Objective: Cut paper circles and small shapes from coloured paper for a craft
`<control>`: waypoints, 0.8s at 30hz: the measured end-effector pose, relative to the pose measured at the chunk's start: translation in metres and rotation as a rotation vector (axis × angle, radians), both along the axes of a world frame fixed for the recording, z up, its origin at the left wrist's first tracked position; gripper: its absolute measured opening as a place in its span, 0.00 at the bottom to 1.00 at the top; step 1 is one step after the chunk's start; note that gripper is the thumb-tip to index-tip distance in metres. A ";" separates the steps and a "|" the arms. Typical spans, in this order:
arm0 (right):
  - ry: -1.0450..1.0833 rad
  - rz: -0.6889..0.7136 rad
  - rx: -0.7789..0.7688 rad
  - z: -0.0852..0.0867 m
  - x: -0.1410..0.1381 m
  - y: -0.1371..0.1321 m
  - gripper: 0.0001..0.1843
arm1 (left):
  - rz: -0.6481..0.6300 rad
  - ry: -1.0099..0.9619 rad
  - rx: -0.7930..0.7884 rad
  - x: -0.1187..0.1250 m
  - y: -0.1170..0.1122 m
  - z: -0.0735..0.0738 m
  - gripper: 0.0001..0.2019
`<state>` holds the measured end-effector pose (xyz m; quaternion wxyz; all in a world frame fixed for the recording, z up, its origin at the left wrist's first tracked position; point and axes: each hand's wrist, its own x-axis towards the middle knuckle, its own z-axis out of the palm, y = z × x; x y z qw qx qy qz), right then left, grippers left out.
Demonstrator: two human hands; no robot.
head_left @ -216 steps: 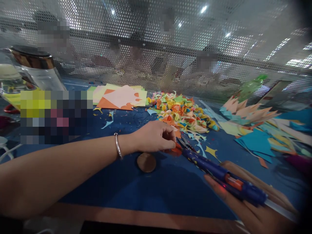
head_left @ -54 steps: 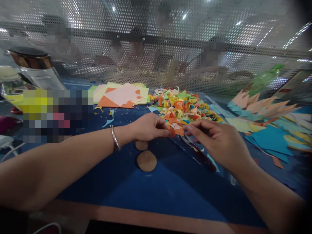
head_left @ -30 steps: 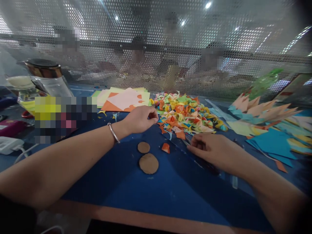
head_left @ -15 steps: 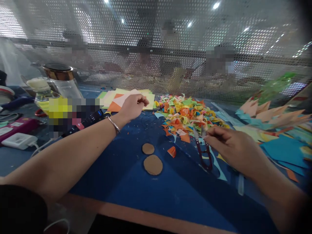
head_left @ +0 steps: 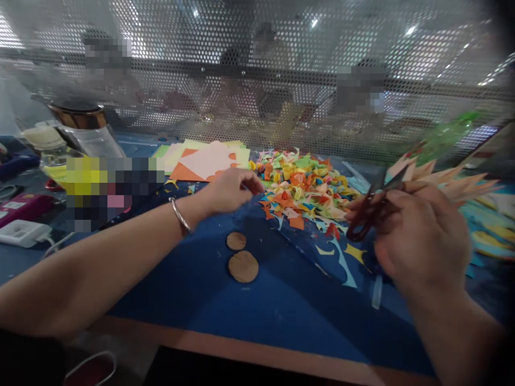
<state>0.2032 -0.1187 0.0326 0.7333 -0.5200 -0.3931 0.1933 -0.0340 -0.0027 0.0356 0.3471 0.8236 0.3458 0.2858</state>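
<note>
My right hand [head_left: 418, 236] is raised over the right side of the blue mat [head_left: 281, 300], closed on a pair of small red-handled scissors [head_left: 362, 220], blades pointing up and right. My left hand [head_left: 229, 190] hovers at the left edge of the pile of coloured paper scraps [head_left: 306, 185]. Its fingers are curled and pinched together, and motion blur hides what is between them. A silver bangle [head_left: 179, 217] circles that wrist. Two brown round discs, a small one [head_left: 236, 240] and a larger one [head_left: 243, 266], lie on the mat just below my left hand.
A stack of coloured paper sheets [head_left: 205, 161] lies behind my left hand. Pointed paper pieces [head_left: 442, 182] spread at the right. A jar with a gold lid [head_left: 80, 131] and a white power strip [head_left: 20, 233] sit at the left. A perforated metal screen [head_left: 257, 80] closes the back, with people behind it.
My right hand put down the blue glue gun, picked the red scissors off the mat and lifted them to the right. My left hand reached to the paper stack, then came back toward the scraps.
</note>
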 end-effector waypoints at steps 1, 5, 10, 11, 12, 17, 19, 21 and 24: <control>0.047 0.017 0.005 0.000 0.002 0.001 0.05 | -0.023 0.036 -0.007 0.006 -0.011 -0.002 0.14; 0.093 0.034 0.040 -0.002 0.009 0.005 0.04 | -0.161 0.095 0.044 0.026 -0.053 -0.006 0.17; 0.111 0.042 0.095 0.000 0.006 0.002 0.03 | -0.232 0.016 -0.012 0.028 -0.082 -0.010 0.16; 0.095 0.045 0.094 0.000 0.004 0.001 0.03 | -0.236 0.013 -0.034 0.028 -0.085 -0.012 0.16; 0.070 0.053 0.085 0.000 0.002 0.000 0.04 | -0.230 0.003 -0.051 0.027 -0.087 -0.013 0.17; 0.002 0.162 -0.074 -0.002 -0.008 -0.004 0.11 | -0.183 -0.042 -0.213 0.031 -0.092 -0.015 0.16; -0.004 0.209 -0.162 -0.001 -0.013 -0.005 0.12 | -0.172 -0.043 -0.296 0.034 -0.092 -0.013 0.13; -0.028 0.249 -0.213 0.004 -0.019 -0.007 0.12 | -0.163 -0.045 -0.350 0.034 -0.092 -0.010 0.10; -0.075 0.316 -0.240 0.016 -0.029 -0.009 0.12 | -0.148 -0.096 -0.447 0.032 -0.093 -0.011 0.07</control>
